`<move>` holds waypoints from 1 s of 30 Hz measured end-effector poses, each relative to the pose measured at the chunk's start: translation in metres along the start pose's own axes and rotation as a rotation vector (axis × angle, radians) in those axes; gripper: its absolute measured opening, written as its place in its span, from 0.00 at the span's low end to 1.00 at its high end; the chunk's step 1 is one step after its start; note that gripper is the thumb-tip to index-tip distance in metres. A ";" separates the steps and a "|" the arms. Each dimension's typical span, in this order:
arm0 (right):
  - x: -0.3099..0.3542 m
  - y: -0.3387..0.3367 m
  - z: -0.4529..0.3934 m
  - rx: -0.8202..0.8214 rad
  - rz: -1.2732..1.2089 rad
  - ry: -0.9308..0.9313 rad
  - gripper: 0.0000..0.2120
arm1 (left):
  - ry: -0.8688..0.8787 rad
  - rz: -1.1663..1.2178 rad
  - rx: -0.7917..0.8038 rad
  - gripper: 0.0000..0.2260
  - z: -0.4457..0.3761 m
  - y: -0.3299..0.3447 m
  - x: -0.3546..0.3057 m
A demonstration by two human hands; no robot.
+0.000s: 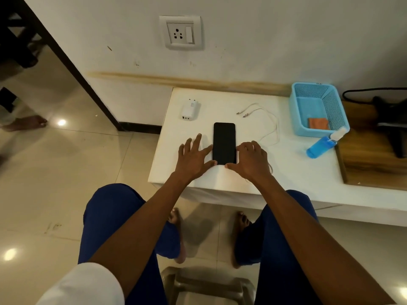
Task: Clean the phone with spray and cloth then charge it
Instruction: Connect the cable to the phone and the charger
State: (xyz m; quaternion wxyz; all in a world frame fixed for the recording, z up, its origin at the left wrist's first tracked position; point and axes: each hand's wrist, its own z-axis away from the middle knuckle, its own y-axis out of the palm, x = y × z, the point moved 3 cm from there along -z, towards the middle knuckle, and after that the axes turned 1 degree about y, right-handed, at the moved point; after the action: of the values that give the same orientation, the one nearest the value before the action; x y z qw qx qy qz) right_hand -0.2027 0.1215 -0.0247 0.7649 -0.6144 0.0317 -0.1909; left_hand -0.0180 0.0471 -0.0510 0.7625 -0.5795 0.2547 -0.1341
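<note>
1 phone (224, 143), face-up on counter (286, 172): your L hand (191, 158) fingers spread, touching its left edge; R hand (251, 160) fingers curled against right edge, thumb at bottom corner.

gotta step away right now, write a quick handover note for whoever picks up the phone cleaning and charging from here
Left hand: open, fingers spread, touching the phone's left edge.
Right hand: fingers curled at the phone's right edge, thumb at its near corner.
Phone: flat on the white table, screen dark.
Spray bottle lies on its side beside the blue basket; orange cloth inside the basket.
Charger and cable lie unplugged on the table; wall socket is free.
Done: nothing visible. Left: spray, wipe, plug in, charge.
</note>
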 end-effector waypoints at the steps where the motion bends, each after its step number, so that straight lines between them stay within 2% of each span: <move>1: 0.000 0.000 -0.001 -0.007 -0.008 -0.001 0.37 | 0.002 0.005 0.003 0.30 -0.001 0.000 0.000; 4: -0.003 0.000 -0.001 0.024 -0.014 -0.011 0.38 | -0.001 0.009 0.037 0.30 -0.005 -0.005 0.002; 6: -0.010 -0.005 -0.003 0.073 -0.117 0.017 0.38 | -0.013 0.042 0.054 0.30 -0.008 -0.014 0.000; 8: -0.021 -0.018 -0.009 0.033 -0.284 0.049 0.32 | -0.019 0.138 0.020 0.28 -0.014 -0.028 -0.002; 11: -0.038 -0.039 -0.023 -0.157 -0.403 0.052 0.19 | -0.036 0.329 -0.094 0.20 -0.022 -0.053 -0.009; 13: -0.049 -0.049 -0.036 -0.225 -0.379 0.078 0.16 | -0.039 0.395 -0.154 0.16 -0.029 -0.067 -0.015; 18: -0.063 -0.060 -0.085 -0.231 -0.155 0.052 0.20 | -0.065 0.475 -0.257 0.12 -0.063 -0.090 -0.012; 25: -0.064 -0.053 -0.138 -0.238 0.121 -0.027 0.18 | -0.104 0.457 -0.232 0.12 -0.099 -0.083 0.000; 30: -0.065 -0.050 -0.143 -0.334 0.151 -0.035 0.12 | -0.126 0.434 -0.253 0.12 -0.106 -0.083 0.006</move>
State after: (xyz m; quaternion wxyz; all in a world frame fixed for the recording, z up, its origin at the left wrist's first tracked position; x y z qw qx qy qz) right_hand -0.3161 0.0016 -0.0239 0.6650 -0.7318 0.0958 -0.1144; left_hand -0.0633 -0.0670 0.0055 0.7094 -0.6090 0.3398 0.1022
